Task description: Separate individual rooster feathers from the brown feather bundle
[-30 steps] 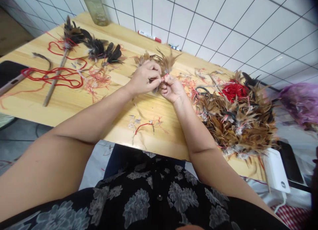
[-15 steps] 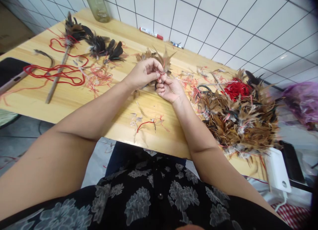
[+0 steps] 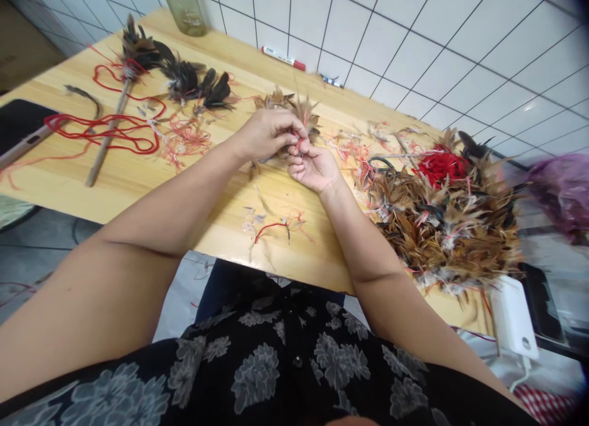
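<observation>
My left hand (image 3: 273,133) and my right hand (image 3: 316,168) meet over the middle of the wooden table, fingertips pinched close together. A small brown feather bunch (image 3: 305,112) sticks up just beyond the fingertips, its base at my right fingers. Bits of red show between the fingers, seemingly the ends of its tie; the exact hold is hidden. Another brown feather bunch (image 3: 276,98) lies behind my left hand, partly covered by it. Nearer the front edge lies a short piece of red string (image 3: 270,226) among loose fluff.
On the right is a large heap of brown feather bunches (image 3: 442,223) with red string (image 3: 442,167) on top. A stick with dark feathers (image 3: 110,131), looped red cord (image 3: 138,145) and a phone (image 3: 21,128) lie left. A marker (image 3: 283,58) lies by the tiled wall.
My hands stay together at the same spot, with small finger movements; the left fingers have shifted slightly over the right ones. The view has tilted slightly.
</observation>
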The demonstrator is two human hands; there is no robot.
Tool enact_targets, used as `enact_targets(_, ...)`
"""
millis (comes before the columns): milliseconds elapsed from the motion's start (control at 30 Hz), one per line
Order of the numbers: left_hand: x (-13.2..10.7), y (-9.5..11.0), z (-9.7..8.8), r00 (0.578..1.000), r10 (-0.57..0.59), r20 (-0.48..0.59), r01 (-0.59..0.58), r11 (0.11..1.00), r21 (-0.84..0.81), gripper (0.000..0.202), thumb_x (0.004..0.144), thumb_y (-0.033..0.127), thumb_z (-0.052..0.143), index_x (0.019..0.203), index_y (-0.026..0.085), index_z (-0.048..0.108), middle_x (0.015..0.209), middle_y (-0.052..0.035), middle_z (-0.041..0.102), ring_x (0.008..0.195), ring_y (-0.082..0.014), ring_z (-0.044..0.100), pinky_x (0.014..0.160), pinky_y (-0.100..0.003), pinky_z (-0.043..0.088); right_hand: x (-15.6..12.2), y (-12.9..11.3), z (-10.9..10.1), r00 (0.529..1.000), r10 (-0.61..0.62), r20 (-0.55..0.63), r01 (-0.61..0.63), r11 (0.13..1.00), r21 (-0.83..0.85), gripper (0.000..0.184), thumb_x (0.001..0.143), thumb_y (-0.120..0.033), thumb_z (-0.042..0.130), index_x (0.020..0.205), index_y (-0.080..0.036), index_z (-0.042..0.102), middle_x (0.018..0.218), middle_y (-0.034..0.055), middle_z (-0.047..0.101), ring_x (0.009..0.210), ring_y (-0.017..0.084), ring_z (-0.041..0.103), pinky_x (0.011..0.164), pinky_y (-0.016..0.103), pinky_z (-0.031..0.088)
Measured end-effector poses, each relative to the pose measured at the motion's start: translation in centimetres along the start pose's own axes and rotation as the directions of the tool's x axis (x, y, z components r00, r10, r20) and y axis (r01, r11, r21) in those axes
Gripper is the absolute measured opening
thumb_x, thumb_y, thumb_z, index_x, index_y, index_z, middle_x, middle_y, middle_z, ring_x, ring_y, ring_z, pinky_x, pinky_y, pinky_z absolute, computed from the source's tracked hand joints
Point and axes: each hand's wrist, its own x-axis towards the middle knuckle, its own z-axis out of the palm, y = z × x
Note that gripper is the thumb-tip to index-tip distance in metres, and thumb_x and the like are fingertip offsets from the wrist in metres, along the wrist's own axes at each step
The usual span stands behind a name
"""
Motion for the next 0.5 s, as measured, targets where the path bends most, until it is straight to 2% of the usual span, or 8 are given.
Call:
enact_targets(200,-0.1,-1.6,0.5,0.992,0.112,-0.061,-0.111,0.994,0.02,0.018,0.095,0.03,0.075,0.105,0.024,0.089,0.104,-0.0093,0.091,0.102,-0.0301,0.085,0.099,-0.045,0.062,0.3,0.9,0.1,0.999,0.053,-0.002,-0.053,0.998,0.019,0.04,0.129,-0.025,0.039,0.09,-0.024,0.048,0.076,-0.0048,0.059,0.058,0.007,0.044,0.049,0.01,0.038)
enact_targets(300,-0.2,-1.8,0.2,0.999,0.052,-0.008,-0.052,0.998,0.029,0.02,0.093,0.026,0.076,0.107,0.025,0.09,0.102,-0.007,0.092,0.092,-0.0261,0.085,0.088,-0.038,0.063,0.4,1.3,0.2,0.998,0.069,-0.004,-0.069,0.998,-0.001,0.041,0.129,-0.025,0.038,0.09,-0.023,0.051,0.077,-0.0036,0.061,0.058,0.008,0.044,0.049,0.01,0.038)
enact_targets(367,-0.2,-1.6,0.0,1.0,-0.007,0.01,0.007,1.0,0.027,0.019,0.091,0.023,0.078,0.106,0.025,0.09,0.101,-0.0052,0.092,0.09,-0.0244,0.084,0.086,-0.035,0.062,0.5,1.4,0.2,0.998,0.066,-0.007,-0.066,0.998,-0.016,0.041,0.129,-0.025,0.039,0.089,-0.023,0.051,0.077,-0.0037,0.061,0.058,0.008,0.044,0.048,0.01,0.038)
enact_targets(500,-0.1,-1.1,0.2,0.999,-0.005,-0.039,0.004,1.0,-0.006,0.016,0.09,0.022,0.079,0.101,0.022,0.09,0.097,-0.0059,0.091,0.092,-0.024,0.084,0.088,-0.035,0.061,0.7,1.5,0.0,0.999,0.033,-0.019,-0.034,0.998,-0.052,0.042,0.129,-0.029,0.045,0.087,-0.023,0.05,0.078,-0.0039,0.061,0.059,0.008,0.045,0.049,0.011,0.039)
